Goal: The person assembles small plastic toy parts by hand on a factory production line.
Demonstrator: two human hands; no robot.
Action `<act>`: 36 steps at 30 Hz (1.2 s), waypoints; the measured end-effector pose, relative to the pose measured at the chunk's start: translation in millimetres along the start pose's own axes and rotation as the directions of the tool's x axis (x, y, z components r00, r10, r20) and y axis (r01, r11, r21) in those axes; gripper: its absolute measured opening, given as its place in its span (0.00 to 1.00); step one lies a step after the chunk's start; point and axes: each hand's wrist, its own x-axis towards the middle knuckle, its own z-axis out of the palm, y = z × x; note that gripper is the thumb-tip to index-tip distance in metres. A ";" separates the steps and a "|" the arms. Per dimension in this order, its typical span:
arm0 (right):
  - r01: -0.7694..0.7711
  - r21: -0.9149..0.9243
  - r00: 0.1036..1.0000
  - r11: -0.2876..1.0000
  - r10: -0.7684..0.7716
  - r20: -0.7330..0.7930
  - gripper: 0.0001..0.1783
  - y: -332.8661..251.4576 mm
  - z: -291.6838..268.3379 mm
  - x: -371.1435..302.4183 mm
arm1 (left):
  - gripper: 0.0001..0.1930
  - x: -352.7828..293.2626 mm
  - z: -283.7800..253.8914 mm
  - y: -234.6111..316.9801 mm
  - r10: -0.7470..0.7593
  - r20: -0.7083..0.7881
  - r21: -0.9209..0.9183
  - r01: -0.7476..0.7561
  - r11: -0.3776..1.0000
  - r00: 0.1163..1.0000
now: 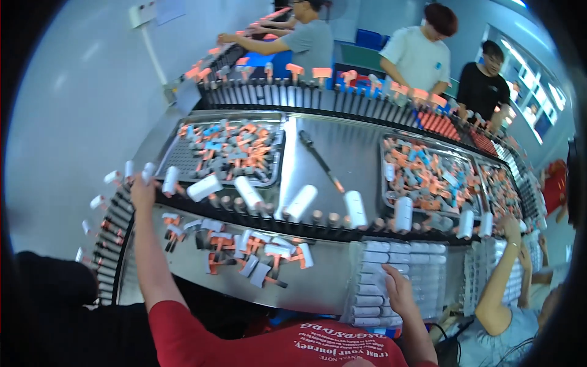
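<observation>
Steel makes up the long curved surface [324, 153] that fills the view, bending away toward three other people working on its far side. A dark belt of upright pegs [318, 219] crosses it from left to right, and white tubes [301, 202] sit tilted on the pegs, spaced well apart. Beyond the belt lie two trays [183, 156], one to the left and one to the right, each heaped with grey, orange and blue parts; a dark rod [319, 160] lies on the bare steel between them. On the near side of the belt, a loose pile of white and orange pieces [244, 251] is scattered on the steel. Just right of that pile stands a box [403, 269] packed with rows of white tubes lying flat.

The left hand [143, 191] is raised to the left end of the belt, its fingers closed around a white tube [148, 172] at a peg. The right hand [396, 287] rests on the tubes in the box, fingers curled down among them; whether it pinches one cannot be told. Another person's arm [498, 275] reaches up to the belt at the far right.
</observation>
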 end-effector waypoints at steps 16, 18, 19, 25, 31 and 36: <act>0.081 0.040 0.997 0.996 -0.081 0.001 0.24 27.7 -30.1 -13.4 | 0.16 -186.3 -116.6 317.2 0.635 0.118 -0.756 -0.345 0.556 0.764; 0.090 0.033 0.996 0.995 -0.090 0.003 0.24 36.8 -37.1 -20.4 | 0.19 -233.5 -123.1 374.3 0.686 0.391 -0.762 -0.202 0.616 0.614; 0.098 0.055 0.995 0.994 -0.098 -0.005 0.24 42.2 -41.0 -24.2 | 0.20 -250.7 -124.8 394.1 0.684 0.459 -0.723 -0.209 0.659 0.567; 0.064 0.133 0.996 0.989 -0.054 -0.077 0.23 84.9 -64.5 -53.9 | 0.23 -270.2 -70.8 422.4 0.518 0.482 -0.654 -0.103 0.750 0.707; 0.034 0.248 0.995 0.968 -0.010 -0.098 0.23 104.2 -88.6 -63.8 | 0.22 -259.0 -65.1 434.5 0.457 0.530 -0.250 -0.384 0.889 0.714; 0.092 0.249 0.990 0.964 -0.061 -0.128 0.22 117.7 -104.9 -63.2 | 0.19 -225.8 -44.6 377.2 0.420 0.568 -0.409 -0.200 0.890 0.708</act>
